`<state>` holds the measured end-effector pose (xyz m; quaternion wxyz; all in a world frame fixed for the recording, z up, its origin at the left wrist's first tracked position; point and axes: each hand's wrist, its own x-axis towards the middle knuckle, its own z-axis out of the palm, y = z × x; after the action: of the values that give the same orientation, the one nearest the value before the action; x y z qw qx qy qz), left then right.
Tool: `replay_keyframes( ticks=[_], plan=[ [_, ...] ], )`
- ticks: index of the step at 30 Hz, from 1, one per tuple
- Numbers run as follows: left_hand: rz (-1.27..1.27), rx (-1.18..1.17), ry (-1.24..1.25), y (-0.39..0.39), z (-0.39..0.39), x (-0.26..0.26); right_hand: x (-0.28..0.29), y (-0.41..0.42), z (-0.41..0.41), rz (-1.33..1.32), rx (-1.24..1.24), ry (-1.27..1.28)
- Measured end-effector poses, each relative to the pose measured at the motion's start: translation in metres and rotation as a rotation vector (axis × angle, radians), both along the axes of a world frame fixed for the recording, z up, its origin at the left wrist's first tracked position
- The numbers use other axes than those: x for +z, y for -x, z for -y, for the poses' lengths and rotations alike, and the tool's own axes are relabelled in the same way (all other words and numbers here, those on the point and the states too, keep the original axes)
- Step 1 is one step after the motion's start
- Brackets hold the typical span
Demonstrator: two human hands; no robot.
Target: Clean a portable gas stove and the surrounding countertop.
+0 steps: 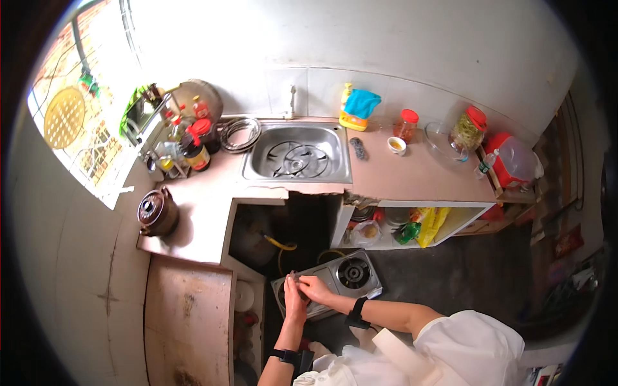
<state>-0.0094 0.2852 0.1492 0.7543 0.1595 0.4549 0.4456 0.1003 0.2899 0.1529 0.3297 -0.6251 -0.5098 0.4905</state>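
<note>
Both hands are close together above a two-burner gas stove point(330, 282) that stands low, near the floor. My left hand point(294, 298) and my right hand point(315, 288) meet at a small dark object point(301, 284), partly covered by the fingers and too small to name. The fingers of both hands are bent around it. Behind the hands the left burner is mostly hidden, while the right burner point(354, 272) shows its round black grate. A yellow hose point(285, 246) hangs in the dark opening behind the stove.
A steel sink point(297, 152) is set in the pink counter point(381, 178), whose front edge is broken. A lidded brown clay pot point(158, 212), sauce bottles point(197, 157), a steel scourer point(358, 148), a small bowl point(396, 145) and red-lidded jars point(406, 126) stand on it. Open shelves point(400, 227) lie below.
</note>
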Motion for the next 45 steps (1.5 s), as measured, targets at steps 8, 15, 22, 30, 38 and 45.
replay_keyframes(
  ticks=[8,15,22,30,38,45],
  plan=[
    [-0.056,0.055,0.128,-0.073,-0.01,-0.045,0.003,-0.209,-0.067,-0.032,0.027,-0.146],
    [-0.137,0.035,0.094,-0.2,-0.083,-0.052,-0.02,-0.471,-0.147,0.485,-0.501,-0.333],
    [-0.447,-0.01,-0.377,-0.322,-0.188,-0.015,-0.005,-0.501,-0.17,0.913,-0.295,-0.485],
    [-0.623,-0.444,-0.273,-0.256,-0.019,-0.022,0.128,-0.493,-0.36,0.932,-0.357,-0.935],
    [-0.858,-0.241,0.142,-0.044,0.168,-0.043,0.17,-0.529,-0.493,1.094,-0.298,-0.484],
    [-0.947,-0.108,0.041,0.008,0.208,-0.086,0.158,-0.51,-0.504,1.201,-0.452,-0.559]
  ],
)
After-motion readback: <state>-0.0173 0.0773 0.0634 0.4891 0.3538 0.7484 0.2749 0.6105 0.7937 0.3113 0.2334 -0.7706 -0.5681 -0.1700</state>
